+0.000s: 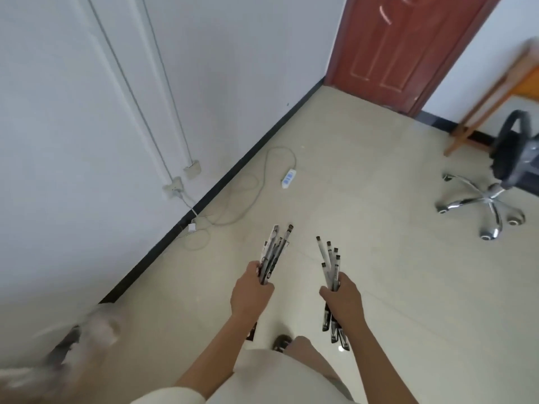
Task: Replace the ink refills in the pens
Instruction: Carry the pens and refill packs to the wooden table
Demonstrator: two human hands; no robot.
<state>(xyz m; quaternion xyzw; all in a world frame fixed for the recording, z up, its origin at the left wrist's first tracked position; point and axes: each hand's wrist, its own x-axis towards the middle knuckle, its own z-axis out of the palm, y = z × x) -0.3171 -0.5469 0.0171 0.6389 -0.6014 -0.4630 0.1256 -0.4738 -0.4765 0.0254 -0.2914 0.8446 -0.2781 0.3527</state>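
The left hand [252, 290] is curled tight round a bunch of pens [272, 253]. Their tips fan out toward 12 o'clock. The right hand [341, 298] grips a second bunch [329, 265] the same way, with ends poking out below the fist at 6 o'clock too. Both bunches are held over the pale floor [364, 199]. A power strip [288, 178] lies at 12 o'clock and a wheeled chair [485, 199] stands at 2 o'clock.

Left bundle [275, 253]: grey-black pens, fanned, ends pointing up and forward, gripped in left hand [250, 290]. Right bundle [331, 265]: slim clear sticks, dark-capped, fanned, black ends protruding below right hand [342, 298]. Bundles apart.
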